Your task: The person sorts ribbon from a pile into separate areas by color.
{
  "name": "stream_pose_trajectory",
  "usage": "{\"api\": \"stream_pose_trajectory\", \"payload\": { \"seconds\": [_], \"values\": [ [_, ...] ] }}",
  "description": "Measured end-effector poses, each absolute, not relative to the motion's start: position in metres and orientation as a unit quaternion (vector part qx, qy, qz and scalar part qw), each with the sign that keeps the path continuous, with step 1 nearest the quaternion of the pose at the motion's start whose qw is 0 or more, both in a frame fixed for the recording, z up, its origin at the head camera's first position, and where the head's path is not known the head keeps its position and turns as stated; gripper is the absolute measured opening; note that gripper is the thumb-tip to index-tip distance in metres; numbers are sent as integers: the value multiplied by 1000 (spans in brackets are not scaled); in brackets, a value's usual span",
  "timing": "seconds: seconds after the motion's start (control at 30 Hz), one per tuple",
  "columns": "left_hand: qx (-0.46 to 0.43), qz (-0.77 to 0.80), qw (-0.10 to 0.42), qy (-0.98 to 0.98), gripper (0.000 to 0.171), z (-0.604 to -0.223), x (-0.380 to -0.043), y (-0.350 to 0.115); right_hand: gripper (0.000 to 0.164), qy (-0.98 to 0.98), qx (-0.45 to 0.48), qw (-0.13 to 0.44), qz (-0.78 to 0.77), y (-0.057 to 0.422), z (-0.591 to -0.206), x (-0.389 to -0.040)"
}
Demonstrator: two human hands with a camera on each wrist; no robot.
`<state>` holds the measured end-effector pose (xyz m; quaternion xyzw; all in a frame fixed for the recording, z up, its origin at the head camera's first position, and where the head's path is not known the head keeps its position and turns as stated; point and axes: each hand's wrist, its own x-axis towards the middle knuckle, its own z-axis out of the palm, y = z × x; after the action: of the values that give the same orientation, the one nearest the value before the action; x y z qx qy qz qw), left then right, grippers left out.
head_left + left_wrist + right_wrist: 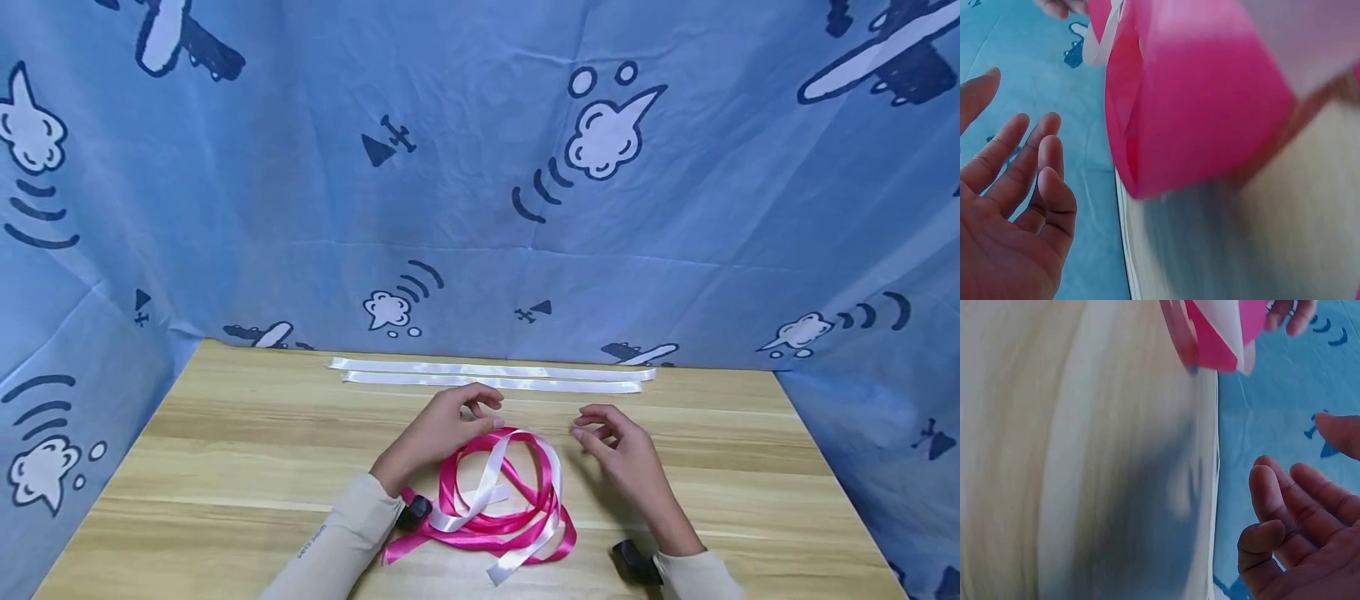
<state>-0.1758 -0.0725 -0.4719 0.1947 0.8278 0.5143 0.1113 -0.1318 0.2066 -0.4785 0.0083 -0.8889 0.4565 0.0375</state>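
A loose coil of pink ribbon [542, 492] lies on the table, with white ribbon [491, 471] looped through it and its tail pointing toward the near edge. My left hand [450, 427] hovers at the coil's upper left, fingers loosely bent and holding nothing; in the head view its thumb overlaps the coil's edge, and I cannot tell if it touches. To the right of the coil, my right hand [624, 454] is apart from it, with relaxed fingers and nothing in them. The left wrist view shows the pink ribbon [1204, 106] close beside the left palm.
Two white ribbon strips [487, 377] lie side by side along the back of the wooden table [225, 467]. Blue printed cloth [465, 192] hangs behind the table and down both sides. A black wrist camera [636, 562] is on the right wrist.
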Motion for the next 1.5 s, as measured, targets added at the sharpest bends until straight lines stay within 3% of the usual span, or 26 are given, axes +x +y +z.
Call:
{"api": "stream_pose_trajectory", "payload": {
  "seconds": [0.67,1.5],
  "values": [
    [232,464,174,837,41,-483,-169,-43,27,-896,22,-25,443,184,-484,-131],
    [230,441,171,851,14,-486,-168,-34,19,-900,47,-68,427,174,-487,-132]
  ]
}}
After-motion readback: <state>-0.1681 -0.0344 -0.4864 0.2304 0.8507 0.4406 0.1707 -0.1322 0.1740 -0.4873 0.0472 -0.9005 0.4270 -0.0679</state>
